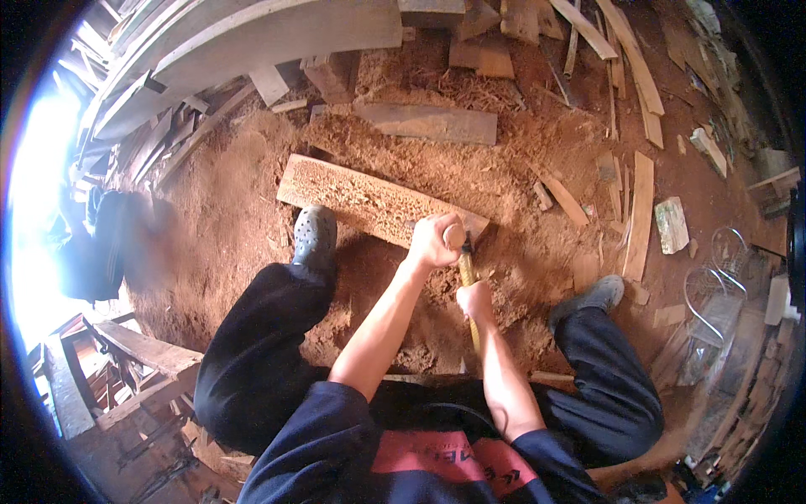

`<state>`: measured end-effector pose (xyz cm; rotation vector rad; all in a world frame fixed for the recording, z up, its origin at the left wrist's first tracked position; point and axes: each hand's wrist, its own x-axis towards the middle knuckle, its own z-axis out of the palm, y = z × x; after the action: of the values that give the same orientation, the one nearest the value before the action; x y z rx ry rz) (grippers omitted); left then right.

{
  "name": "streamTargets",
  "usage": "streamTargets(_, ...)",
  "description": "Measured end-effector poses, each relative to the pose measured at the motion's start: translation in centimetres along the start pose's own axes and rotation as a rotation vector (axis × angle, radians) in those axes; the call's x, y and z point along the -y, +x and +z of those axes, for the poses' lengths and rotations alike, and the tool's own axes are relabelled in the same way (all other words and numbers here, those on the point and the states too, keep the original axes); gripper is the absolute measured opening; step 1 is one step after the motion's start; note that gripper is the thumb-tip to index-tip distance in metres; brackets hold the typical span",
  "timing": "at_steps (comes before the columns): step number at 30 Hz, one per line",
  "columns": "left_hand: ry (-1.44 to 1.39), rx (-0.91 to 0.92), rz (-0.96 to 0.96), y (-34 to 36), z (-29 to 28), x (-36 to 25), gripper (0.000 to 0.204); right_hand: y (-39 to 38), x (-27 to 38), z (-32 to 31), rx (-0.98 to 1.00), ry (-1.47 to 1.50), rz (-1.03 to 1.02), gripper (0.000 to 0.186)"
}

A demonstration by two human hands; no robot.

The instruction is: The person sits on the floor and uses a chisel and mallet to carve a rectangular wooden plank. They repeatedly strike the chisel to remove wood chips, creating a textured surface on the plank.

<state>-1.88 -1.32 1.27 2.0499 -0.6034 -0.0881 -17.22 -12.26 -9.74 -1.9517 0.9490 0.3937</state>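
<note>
A light wooden plank (336, 189) lies angled on the ground, its top covered with small chips and gouges. At its right end my left hand (433, 244) is closed round a tool with a round wooden handle end (454, 237), probably a chisel; its working tip is mostly hidden. Lower down, my right hand (474, 298) grips the yellow handle (468, 269) of a tool, apparently a hammer, whose dark head is beside my left hand. My left foot in a grey clog (314, 235) is against the plank's near edge.
Another board (428, 123) lies beyond the plank among shavings. Stacked timber (277, 34) lines the far side, long offcuts (638, 218) lie right, and wooden framing (143, 349) stands lower left. A bent wire object (714, 294) is at right. My right clog (600, 298) rests on dirt.
</note>
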Motion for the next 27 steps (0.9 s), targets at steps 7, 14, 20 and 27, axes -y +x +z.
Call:
streamTargets(7,-0.339,-0.027,-0.165,0.5,-2.5,-0.5,0.017,-0.3,0.2,-1.4,0.108,-0.160,0.019,0.027)
streamTargets(14,-0.253,0.068,-0.098,-0.5,-2.0,0.5,0.020,-1.2,0.3,-0.3,0.016,-0.133,0.080,0.025)
streamTargets(20,0.008,0.088,-0.011,-0.1,-0.6,-1.0,0.014,-1.0,-0.1,-0.3,0.059,-0.090,0.128,0.022)
streamTargets(27,-0.276,-0.001,-0.183,0.4,-2.4,-0.1,0.019,-0.8,0.8,-0.4,0.044,-0.086,0.101,0.027)
